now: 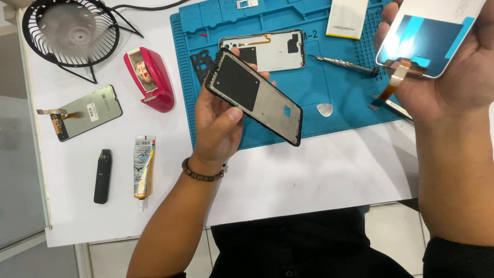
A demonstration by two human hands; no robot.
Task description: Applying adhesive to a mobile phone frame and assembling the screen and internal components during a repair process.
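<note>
Two hands are up over the table (319,180) here, each with a phone part in it. The left hand (218,126) has its fingers wrapped around a black phone frame (254,98), thumb pressed on the near long edge and fingertips curling over the far edge, so the frame sits tilted, running from far-left down to near-right above the blue repair mat (319,87). The right hand (447,72) is raised at the far right and holds a replacement screen panel (429,36) with its back side showing, blue protective film on it, fingers closed along the panel edges. An orange flex cable (395,80) dangles off the panel's near edge.

On the mat, just beyond the frame, a white phone back housing (275,51) lies flat. To its right there's a metal screwdriver (342,63), and nearer, a small white guitar-pick style opening tool (324,109). A white battery (348,18) sits at the mat's far edge.

Left of the mat, well apart from both hands: a pink tape dispenser (152,77), a small black desk fan (71,32) in the far-left corner, an old screen (87,112) lying face down with its cable sticking out, a glue tube (144,170) and a slim black pen-like device (103,176) next to it.
</note>
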